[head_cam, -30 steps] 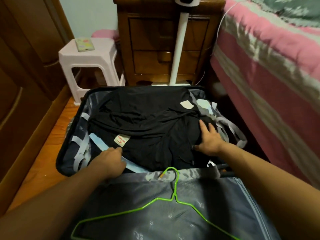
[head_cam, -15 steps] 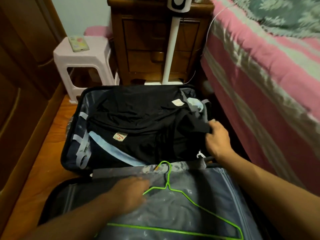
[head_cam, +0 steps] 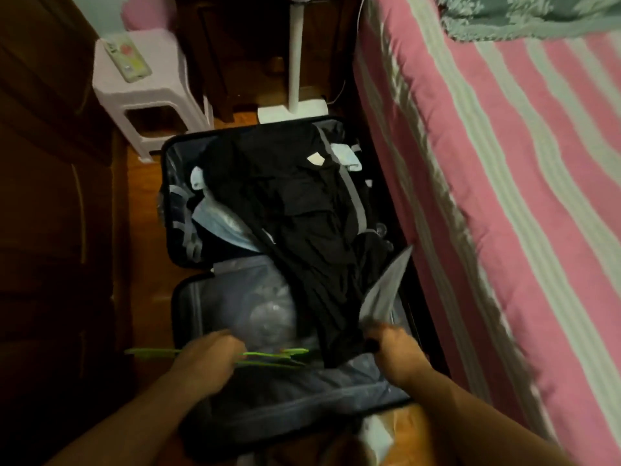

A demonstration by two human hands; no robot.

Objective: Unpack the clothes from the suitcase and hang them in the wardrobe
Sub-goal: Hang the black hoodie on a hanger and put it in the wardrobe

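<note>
Two bare hands work low over the open dark hard-shell suitcase (head_cam: 174, 210) on the wooden floor (head_cam: 141, 183). The left hand (head_cam: 208, 359) has its fingers curled round the thin bright-green wire hanger (head_cam: 268, 353), which runs sideways out of both sides of the fist, one end past the suitcase's left edge. The right hand (head_cam: 396, 351) grips the near end of the black garment (head_cam: 302, 210) together with a grey fabric strip (head_cam: 386, 287) that rises from the fist toward the bed side; motion blur hides the exact lie of its fingers.

From the right hand the black garment stretches away as a long band, over the grey mesh-lined near half of the case, across the hinge and into the far half, where it lies spread over pale blue clothing (head_cam: 221, 223) beyond the left hand. The hanger's right end lies just beside the garment's near edge.

Room is tight: the pink-and-pale-green striped bed cover (head_cam: 504, 196) stands just beside the right hand, and the dark wooden wardrobe (head_cam: 50, 196) beyond the left hand leaves only a narrow floor strip. Past the suitcase's far edge stand a pale plastic stool (head_cam: 148, 92) and a white stand pole (head_cam: 295, 62).
</note>
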